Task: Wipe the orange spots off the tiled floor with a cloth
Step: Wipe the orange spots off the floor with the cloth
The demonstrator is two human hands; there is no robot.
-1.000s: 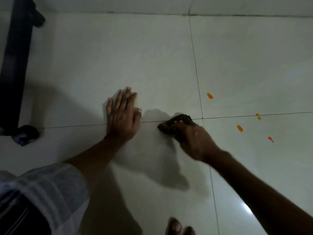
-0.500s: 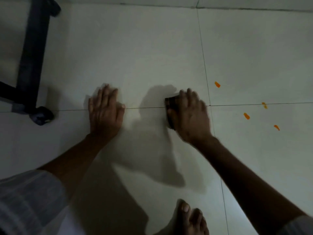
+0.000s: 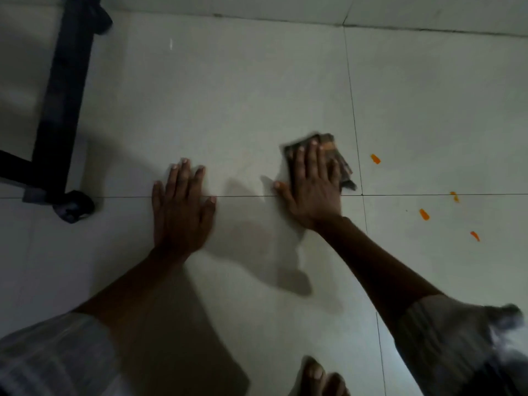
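My right hand (image 3: pixel 310 187) lies flat with straight fingers on a dark folded cloth (image 3: pixel 341 164), pressing it onto the pale tiled floor (image 3: pixel 243 90) just left of a grout line. My left hand (image 3: pixel 181 208) rests palm-down on the floor, fingers spread, a hand's width to the left of the cloth. Several orange spots lie to the right of the cloth: one (image 3: pixel 375 158) close by, another on the cross grout line (image 3: pixel 454 196), and two lower down (image 3: pixel 424 214) (image 3: pixel 475 236).
A black furniture leg with a castor (image 3: pixel 71 208) stands at the left, its bar (image 3: pixel 67 92) running to the far edge. My toes (image 3: pixel 320 377) show at the bottom. A wall edge (image 3: pixel 371 24) runs along the top.
My right hand went from gripping the bunched cloth to lying flat on it, and slid it away from me, past the grout line. My left hand stayed flat on the floor.
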